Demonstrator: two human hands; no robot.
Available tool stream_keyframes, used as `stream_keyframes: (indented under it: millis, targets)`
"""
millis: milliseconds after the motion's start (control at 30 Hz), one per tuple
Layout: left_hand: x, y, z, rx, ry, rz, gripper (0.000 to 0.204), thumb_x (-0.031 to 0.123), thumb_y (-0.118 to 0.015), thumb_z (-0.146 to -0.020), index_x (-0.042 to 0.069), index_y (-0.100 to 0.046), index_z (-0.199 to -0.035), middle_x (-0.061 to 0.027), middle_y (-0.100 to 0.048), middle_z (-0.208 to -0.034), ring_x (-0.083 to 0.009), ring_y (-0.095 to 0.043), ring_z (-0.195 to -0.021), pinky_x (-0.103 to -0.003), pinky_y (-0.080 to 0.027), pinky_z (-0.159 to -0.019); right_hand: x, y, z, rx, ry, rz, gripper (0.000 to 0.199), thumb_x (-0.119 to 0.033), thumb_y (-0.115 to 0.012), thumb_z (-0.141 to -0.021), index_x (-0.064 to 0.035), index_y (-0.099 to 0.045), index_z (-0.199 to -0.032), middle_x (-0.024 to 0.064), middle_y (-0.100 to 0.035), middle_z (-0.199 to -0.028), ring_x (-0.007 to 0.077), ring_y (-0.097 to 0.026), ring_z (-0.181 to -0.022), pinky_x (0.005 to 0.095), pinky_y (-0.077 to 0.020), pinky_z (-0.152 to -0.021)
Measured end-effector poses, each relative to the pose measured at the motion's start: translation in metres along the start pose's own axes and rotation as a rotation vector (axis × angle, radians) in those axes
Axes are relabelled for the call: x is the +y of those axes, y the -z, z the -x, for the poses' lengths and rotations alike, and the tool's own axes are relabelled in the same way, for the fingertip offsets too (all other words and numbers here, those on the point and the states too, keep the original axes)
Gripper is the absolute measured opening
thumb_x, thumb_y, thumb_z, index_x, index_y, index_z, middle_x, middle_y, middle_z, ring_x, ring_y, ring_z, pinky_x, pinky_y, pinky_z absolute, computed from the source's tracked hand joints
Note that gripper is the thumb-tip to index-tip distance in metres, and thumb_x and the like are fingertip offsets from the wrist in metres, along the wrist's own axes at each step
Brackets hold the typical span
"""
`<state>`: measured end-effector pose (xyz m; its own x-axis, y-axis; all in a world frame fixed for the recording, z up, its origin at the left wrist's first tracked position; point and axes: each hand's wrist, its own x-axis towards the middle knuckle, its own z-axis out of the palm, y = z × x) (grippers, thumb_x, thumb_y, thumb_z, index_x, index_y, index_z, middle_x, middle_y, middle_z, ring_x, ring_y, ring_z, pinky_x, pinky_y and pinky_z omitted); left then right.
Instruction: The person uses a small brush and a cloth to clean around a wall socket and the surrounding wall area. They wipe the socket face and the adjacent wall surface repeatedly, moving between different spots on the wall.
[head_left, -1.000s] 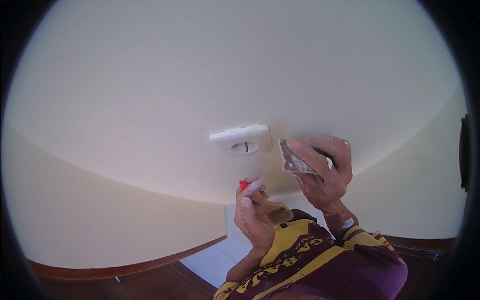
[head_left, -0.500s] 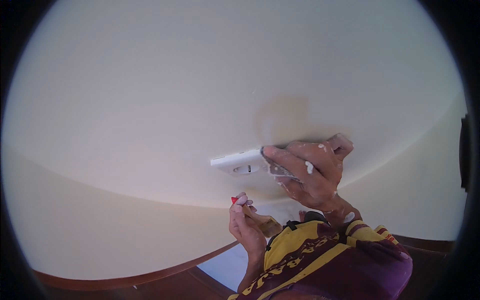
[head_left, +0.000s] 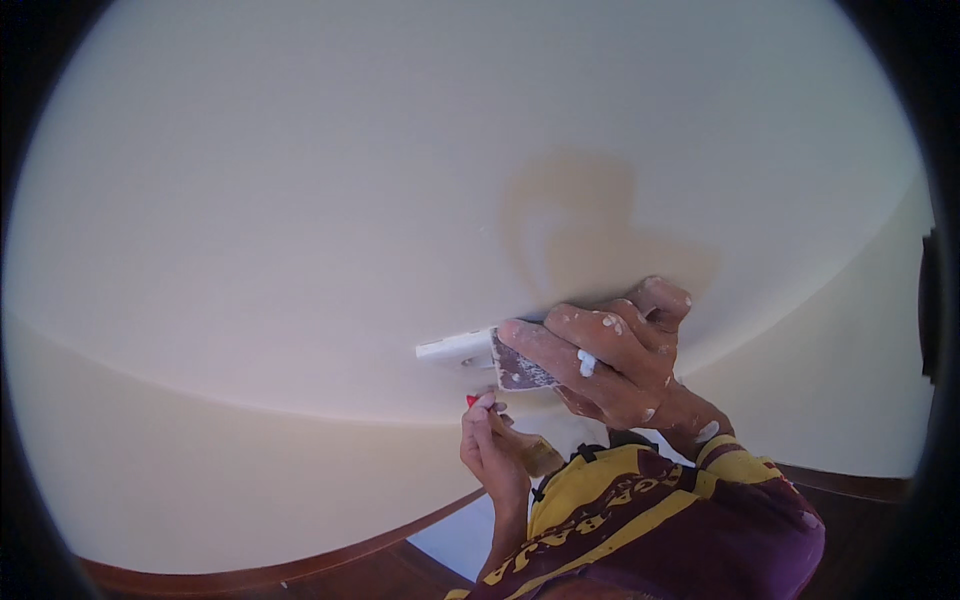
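A white wall switch plate (head_left: 440,350) stands out from the pale wall, its right part covered by my right hand and what it holds. My right hand (head_left: 625,365), spotted with white paint or filler, presses a dark, white-dusted piece of sandpaper (head_left: 520,372) against the plate's right side. Lower down and to the left, my left hand (head_left: 487,450) is closed around a paintbrush (head_left: 540,457). The brush's red handle tip pokes out above the fingers, and its wide end points down to the right, near my shirt.
The broad pale wall (head_left: 300,200) fills most of the view, with a shadow of my right hand on it. A reddish-brown skirting strip (head_left: 200,580) curves along the wall's foot. A dark object (head_left: 930,305) sits at the far right edge.
My right hand has moved a little down and left with the sandpaper, covering more of the switch plate. My left hand with the paintbrush stays almost in place.
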<state>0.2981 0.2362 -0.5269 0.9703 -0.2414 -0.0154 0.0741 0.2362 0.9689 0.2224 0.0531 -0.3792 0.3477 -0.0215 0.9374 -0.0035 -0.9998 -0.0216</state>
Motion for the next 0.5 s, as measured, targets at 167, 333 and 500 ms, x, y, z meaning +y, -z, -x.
stream_keyframes:
  millis: [167,333,500]
  targets:
    - [-0.006,0.001,0.001,0.03,-0.012,-0.054,0.04,0.035,-0.053,-0.11,0.001,-0.068,-0.124,-0.0071,-0.062,-0.105,-0.0146,-0.056,-0.096,-0.031,-0.044,-0.086,0.001,-0.005,0.018,0.037,-0.049,0.027,0.043,-0.025,-0.086,-0.076,-0.0178,-0.08,-0.118,-0.0074,-0.067,-0.096,0.0059,-0.053,-0.063,0.0363,-0.0321,-0.078]
    - [-0.009,0.001,-0.001,0.032,0.04,-0.024,0.035,0.028,-0.052,-0.11,0.0,-0.069,-0.122,-0.0071,-0.063,-0.106,-0.0145,-0.056,-0.098,-0.031,-0.045,-0.088,-0.001,-0.004,0.021,-0.022,-0.049,0.034,0.043,-0.028,-0.081,-0.072,-0.0193,-0.082,-0.114,-0.0041,-0.063,-0.094,0.0101,-0.053,-0.069,0.0392,-0.0339,-0.084]
    - [-0.015,0.003,-0.005,0.058,0.017,-0.048,0.032,0.024,-0.052,-0.109,0.0,-0.069,-0.119,-0.0072,-0.065,-0.106,-0.0143,-0.056,-0.096,-0.031,-0.046,-0.088,0.003,-0.004,0.039,0.038,-0.081,0.0,0.04,-0.027,-0.087,-0.077,-0.0184,-0.081,-0.116,-0.0064,-0.068,-0.095,0.005,-0.056,-0.066,0.0362,-0.0336,-0.082]
